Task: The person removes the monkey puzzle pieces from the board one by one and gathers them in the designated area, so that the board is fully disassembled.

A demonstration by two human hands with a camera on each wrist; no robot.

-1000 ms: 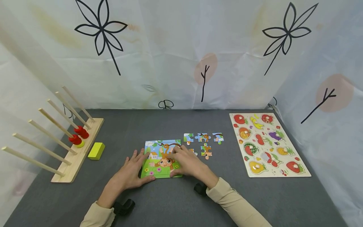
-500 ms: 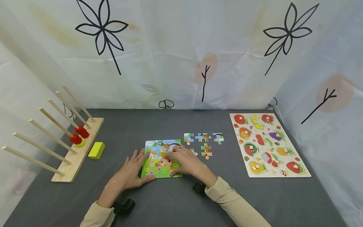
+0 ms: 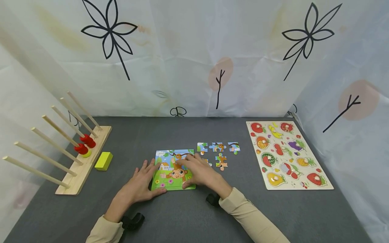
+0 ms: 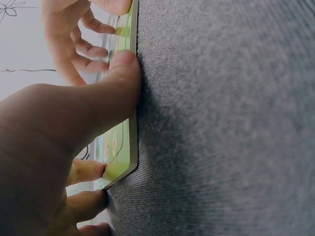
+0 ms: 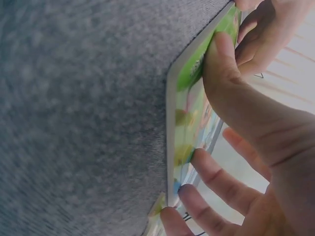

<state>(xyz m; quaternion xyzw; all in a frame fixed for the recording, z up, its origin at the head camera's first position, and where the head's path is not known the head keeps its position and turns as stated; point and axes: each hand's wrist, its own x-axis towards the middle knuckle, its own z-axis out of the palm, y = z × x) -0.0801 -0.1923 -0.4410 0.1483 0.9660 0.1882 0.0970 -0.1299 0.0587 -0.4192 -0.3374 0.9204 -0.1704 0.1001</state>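
Note:
A monkey jigsaw puzzle in a flat tray [image 3: 174, 188] lies on the grey table in the head view. My left hand [image 3: 138, 185] rests at its left side. The left wrist view has that thumb [image 4: 123, 73] on the front rim and the fingertips at the side edge. Over the right part of the puzzle spreads my right hand [image 3: 202, 173], touching the picture with its fingertips. Its thumb [image 5: 224, 56] presses on the green front border in the right wrist view. Part of the picture is hidden under the right hand.
Several loose jigsaw pieces [image 3: 217, 147] lie behind and right of the tray, one partly covered by the right hand. A fruit knob-puzzle board [image 3: 290, 155] lies at right. At left stand a wooden peg rack [image 3: 73, 180] with red and yellow beads and a yellow block [image 3: 103, 161].
The right hand's fingers shift slightly over the picture, and its wrist edges a little to the left. The left hand and the tray stay where they were.

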